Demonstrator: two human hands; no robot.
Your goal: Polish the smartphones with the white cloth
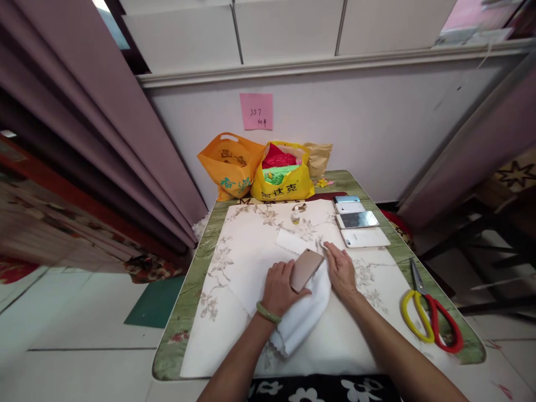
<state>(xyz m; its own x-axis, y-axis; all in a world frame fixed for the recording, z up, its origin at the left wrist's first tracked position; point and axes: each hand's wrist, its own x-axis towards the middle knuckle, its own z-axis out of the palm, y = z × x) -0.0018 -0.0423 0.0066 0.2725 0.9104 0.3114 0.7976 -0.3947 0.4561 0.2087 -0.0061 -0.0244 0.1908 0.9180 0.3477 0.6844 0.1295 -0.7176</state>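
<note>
OK, L hand (pixel 280 287) clasps gold smartphone (pixel 306 269) at its near end, btwn thumb & fingers, above white cloth (pixel 307 312); R hand (pixel 341 271) beside phone, fingers nearly straight, can't tell if pinching cloth; small bottle (pixel 295 216) beyond.

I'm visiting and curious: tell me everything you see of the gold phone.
The phone is slim and round-cornered, its smooth, metallic-looking pinkish-gold back facing up, screen hidden. It sits aslant in the grip of the left hand, which covers its left side, over a white cloth; whether phone and cloth touch is unclear.
</note>
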